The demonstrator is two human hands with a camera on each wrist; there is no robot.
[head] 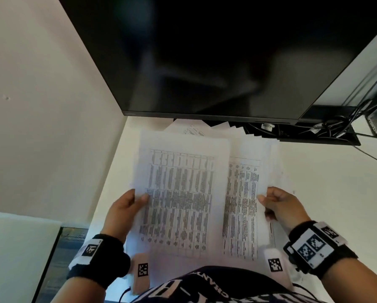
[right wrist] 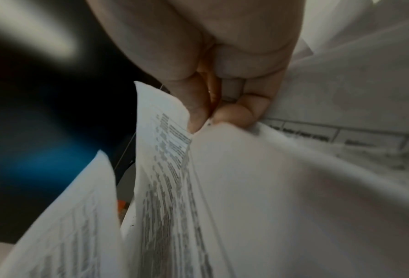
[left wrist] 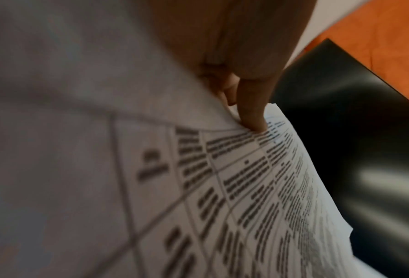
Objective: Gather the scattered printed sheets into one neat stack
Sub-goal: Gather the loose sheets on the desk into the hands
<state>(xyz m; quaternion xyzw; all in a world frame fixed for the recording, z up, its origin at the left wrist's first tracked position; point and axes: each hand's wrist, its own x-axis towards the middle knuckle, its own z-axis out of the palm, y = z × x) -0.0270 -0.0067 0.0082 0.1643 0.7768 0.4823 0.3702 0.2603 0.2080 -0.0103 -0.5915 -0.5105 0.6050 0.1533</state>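
Observation:
Printed sheets with dense tables are lifted in front of me over the white desk point(head: 314, 182). My left hand point(head: 126, 206) grips the left edge of the top sheet point(head: 181, 193), thumb on the print; the left wrist view shows its thumb point(left wrist: 251, 116) pressing that sheet point(left wrist: 222, 188). My right hand point(head: 279, 204) pinches the right edge of the sheets behind point(head: 244, 193), which stick out to the right. In the right wrist view its fingers point(right wrist: 232, 114) clamp several fanned sheets point(right wrist: 165, 169). More sheets point(head: 194, 127) lie fanned beneath the monitor.
A large dark monitor point(head: 216, 62) hangs over the desk's back. Black cables and a cable tray point(head: 314, 130) sit at the back right. A white wall point(head: 41, 106) borders the left. Two tagged blocks point(head: 142, 270) sit near my torso by the desk's front edge.

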